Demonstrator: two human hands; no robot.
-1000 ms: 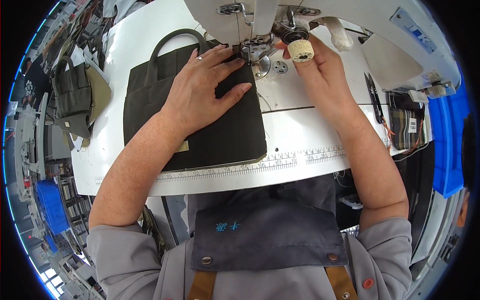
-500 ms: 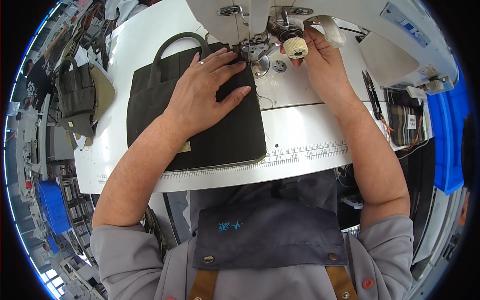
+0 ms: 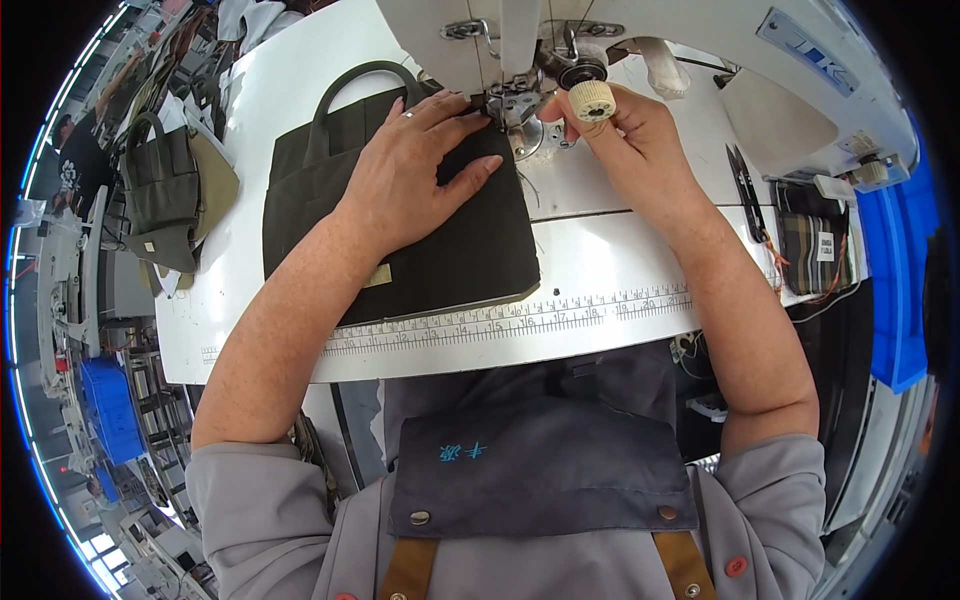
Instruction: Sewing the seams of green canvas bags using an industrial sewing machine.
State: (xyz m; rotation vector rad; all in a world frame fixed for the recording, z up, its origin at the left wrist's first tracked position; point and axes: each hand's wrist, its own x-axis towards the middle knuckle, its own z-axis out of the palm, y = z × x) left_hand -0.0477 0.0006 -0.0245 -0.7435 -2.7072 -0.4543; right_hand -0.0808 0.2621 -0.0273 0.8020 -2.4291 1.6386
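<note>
A dark olive bag piece (image 3: 460, 250) with a curved handle lies flat on the white sewing table, its far right corner by the presser foot (image 3: 515, 105). My left hand (image 3: 405, 175) rests on the fabric, palm down, fingers spread toward the foot and thumb apart. To the right of the foot, my right hand (image 3: 635, 135) is closed, its thumb and index finger brought together below the cream knob (image 3: 592, 101). The knob partly covers these fingers, and anything between them is too small to make out. Loose thread ends (image 3: 530, 185) hang at the bag's right edge.
The sewing machine head (image 3: 700, 25) overhangs the far side. Black thread snips (image 3: 745, 190) lie at the right beside a plaid fabric piece (image 3: 812, 235). Another olive bag (image 3: 160, 185) sits at the left edge. A printed ruler (image 3: 560, 312) runs along the near edge.
My right hand has moved left from behind the knob toward the presser foot. The bag piece and my left hand appear slightly further right in the view.
</note>
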